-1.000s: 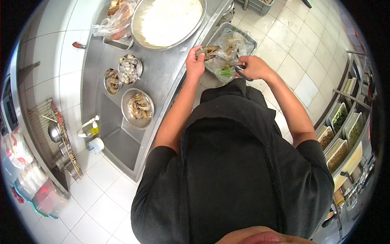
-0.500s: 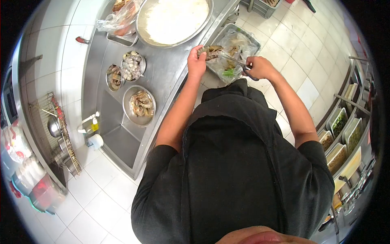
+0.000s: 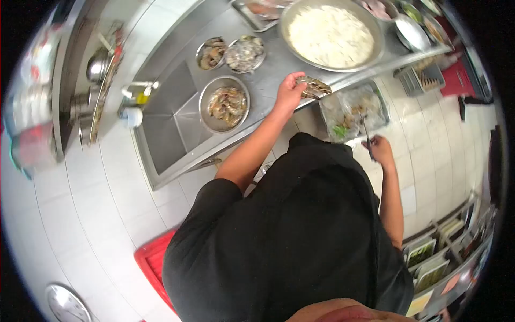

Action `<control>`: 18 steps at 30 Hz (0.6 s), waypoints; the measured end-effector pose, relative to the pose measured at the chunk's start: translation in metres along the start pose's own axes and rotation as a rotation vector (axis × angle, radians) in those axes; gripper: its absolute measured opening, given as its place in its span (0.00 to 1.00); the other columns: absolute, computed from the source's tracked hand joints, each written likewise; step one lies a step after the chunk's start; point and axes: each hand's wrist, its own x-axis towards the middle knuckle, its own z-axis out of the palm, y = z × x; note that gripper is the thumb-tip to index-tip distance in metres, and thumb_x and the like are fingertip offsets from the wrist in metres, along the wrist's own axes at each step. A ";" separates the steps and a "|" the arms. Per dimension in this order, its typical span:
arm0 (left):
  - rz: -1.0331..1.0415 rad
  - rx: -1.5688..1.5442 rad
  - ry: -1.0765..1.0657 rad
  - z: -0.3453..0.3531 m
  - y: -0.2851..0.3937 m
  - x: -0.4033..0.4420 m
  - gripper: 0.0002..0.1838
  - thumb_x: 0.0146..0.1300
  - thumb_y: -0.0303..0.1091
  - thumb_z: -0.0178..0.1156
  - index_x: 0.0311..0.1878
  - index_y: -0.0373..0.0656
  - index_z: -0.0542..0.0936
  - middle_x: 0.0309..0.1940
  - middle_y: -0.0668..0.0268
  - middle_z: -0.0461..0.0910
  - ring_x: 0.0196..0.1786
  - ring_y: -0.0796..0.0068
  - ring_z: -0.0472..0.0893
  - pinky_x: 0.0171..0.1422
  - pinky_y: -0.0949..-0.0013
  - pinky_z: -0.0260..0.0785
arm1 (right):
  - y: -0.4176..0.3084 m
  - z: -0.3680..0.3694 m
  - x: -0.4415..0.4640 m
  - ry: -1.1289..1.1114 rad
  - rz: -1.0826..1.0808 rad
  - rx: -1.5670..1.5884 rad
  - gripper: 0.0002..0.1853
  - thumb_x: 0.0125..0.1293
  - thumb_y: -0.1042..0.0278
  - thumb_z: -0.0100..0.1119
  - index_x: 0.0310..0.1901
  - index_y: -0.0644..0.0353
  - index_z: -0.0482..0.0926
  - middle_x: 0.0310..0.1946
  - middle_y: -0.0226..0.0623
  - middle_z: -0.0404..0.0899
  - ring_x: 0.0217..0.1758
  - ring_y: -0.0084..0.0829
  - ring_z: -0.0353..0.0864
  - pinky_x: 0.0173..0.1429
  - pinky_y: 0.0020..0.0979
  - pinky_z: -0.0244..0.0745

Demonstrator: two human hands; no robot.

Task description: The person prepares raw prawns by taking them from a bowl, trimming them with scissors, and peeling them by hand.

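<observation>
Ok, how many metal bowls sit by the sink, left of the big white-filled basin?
3. A small left bowl and a small right bowl, side by side, and a larger bowl below them in the picture. None there looks hidden.

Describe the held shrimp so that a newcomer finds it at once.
Find the steel counter, then the left hand near its front edge. The shrimp juts from its grip, held singly, unlike those piled in the bowl by the sink.
</observation>
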 end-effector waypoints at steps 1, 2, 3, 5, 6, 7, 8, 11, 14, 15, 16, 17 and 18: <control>0.004 -0.020 0.057 -0.018 0.010 -0.001 0.15 0.69 0.27 0.58 0.58 0.45 0.75 0.38 0.72 0.80 0.37 0.82 0.77 0.37 0.74 0.69 | -0.001 0.005 -0.005 -0.041 0.083 0.129 0.20 0.55 0.56 0.75 0.25 0.65 0.78 0.13 0.37 0.73 0.14 0.28 0.72 0.21 0.33 0.64; 0.040 -0.039 0.108 -0.043 0.008 0.007 0.15 0.69 0.28 0.58 0.58 0.46 0.75 0.40 0.71 0.81 0.38 0.81 0.78 0.37 0.73 0.70 | 0.000 0.012 -0.008 -0.063 0.106 0.158 0.19 0.56 0.57 0.75 0.26 0.64 0.77 0.13 0.33 0.72 0.14 0.24 0.70 0.19 0.32 0.62; 0.050 -0.040 0.181 -0.070 0.014 0.013 0.15 0.69 0.28 0.58 0.58 0.46 0.75 0.41 0.70 0.81 0.38 0.81 0.78 0.36 0.73 0.69 | -0.001 0.017 -0.008 -0.082 0.132 0.189 0.18 0.56 0.58 0.75 0.27 0.63 0.77 0.13 0.29 0.71 0.13 0.20 0.67 0.17 0.30 0.59; 0.060 -0.102 0.330 -0.124 0.030 0.027 0.16 0.69 0.29 0.57 0.59 0.46 0.74 0.43 0.69 0.82 0.38 0.80 0.79 0.34 0.74 0.69 | -0.015 0.020 -0.014 -0.107 0.153 0.230 0.18 0.57 0.59 0.74 0.28 0.64 0.77 0.14 0.29 0.72 0.13 0.19 0.67 0.18 0.29 0.58; 0.099 -0.145 0.409 -0.152 0.035 0.036 0.16 0.69 0.29 0.58 0.59 0.46 0.73 0.41 0.69 0.82 0.38 0.80 0.79 0.34 0.75 0.69 | -0.016 0.024 -0.013 -0.108 0.146 0.212 0.18 0.57 0.59 0.74 0.29 0.65 0.77 0.16 0.30 0.74 0.16 0.19 0.68 0.21 0.28 0.60; 0.120 -0.088 0.504 -0.180 0.041 0.046 0.17 0.69 0.30 0.58 0.60 0.46 0.72 0.42 0.68 0.82 0.38 0.79 0.79 0.33 0.75 0.69 | -0.019 0.027 -0.012 -0.104 0.123 0.193 0.18 0.57 0.59 0.74 0.29 0.65 0.78 0.16 0.30 0.74 0.18 0.20 0.69 0.22 0.28 0.61; 0.172 -0.039 0.572 -0.212 0.040 0.059 0.16 0.70 0.31 0.58 0.59 0.46 0.73 0.41 0.68 0.81 0.37 0.79 0.78 0.33 0.74 0.69 | -0.023 0.029 -0.011 -0.097 0.102 0.174 0.18 0.57 0.59 0.74 0.29 0.65 0.78 0.17 0.31 0.75 0.19 0.20 0.69 0.23 0.28 0.62; 0.149 -0.026 0.723 -0.282 0.054 0.088 0.19 0.70 0.30 0.58 0.62 0.42 0.71 0.41 0.64 0.79 0.35 0.77 0.77 0.31 0.72 0.72 | -0.039 0.035 -0.008 -0.078 0.057 0.132 0.18 0.57 0.59 0.74 0.30 0.66 0.78 0.19 0.32 0.77 0.21 0.21 0.70 0.25 0.29 0.65; 0.183 -0.173 0.804 -0.349 0.043 0.138 0.22 0.68 0.27 0.57 0.65 0.40 0.68 0.44 0.59 0.79 0.36 0.73 0.79 0.28 0.70 0.73 | -0.058 0.043 -0.007 -0.035 0.005 0.068 0.17 0.58 0.61 0.75 0.31 0.66 0.77 0.18 0.31 0.76 0.20 0.20 0.68 0.25 0.28 0.63; 0.214 -0.245 0.811 -0.369 0.035 0.158 0.23 0.67 0.25 0.57 0.65 0.39 0.67 0.44 0.58 0.79 0.37 0.71 0.79 0.28 0.70 0.72 | -0.067 0.046 -0.008 -0.034 0.006 0.077 0.17 0.58 0.62 0.74 0.30 0.66 0.77 0.18 0.30 0.75 0.20 0.19 0.68 0.24 0.27 0.62; 0.242 -0.317 0.821 -0.380 0.032 0.166 0.24 0.66 0.24 0.56 0.65 0.38 0.67 0.45 0.56 0.79 0.38 0.69 0.80 0.27 0.70 0.72 | -0.075 0.049 -0.011 -0.037 0.009 0.085 0.16 0.59 0.63 0.74 0.30 0.66 0.77 0.18 0.29 0.75 0.20 0.18 0.67 0.24 0.26 0.61; 0.226 -0.321 0.815 -0.387 0.025 0.175 0.25 0.65 0.23 0.56 0.66 0.38 0.66 0.45 0.56 0.79 0.38 0.68 0.80 0.27 0.70 0.73 | -0.082 0.053 -0.014 -0.044 0.016 0.090 0.16 0.59 0.64 0.74 0.30 0.65 0.77 0.17 0.28 0.74 0.20 0.17 0.66 0.24 0.26 0.61; 0.206 -0.325 0.810 -0.384 0.028 0.178 0.25 0.65 0.22 0.55 0.66 0.38 0.65 0.46 0.55 0.78 0.38 0.67 0.80 0.27 0.70 0.73 | -0.089 0.057 -0.016 -0.038 0.015 0.086 0.15 0.60 0.65 0.74 0.31 0.65 0.77 0.17 0.28 0.74 0.20 0.16 0.65 0.23 0.25 0.60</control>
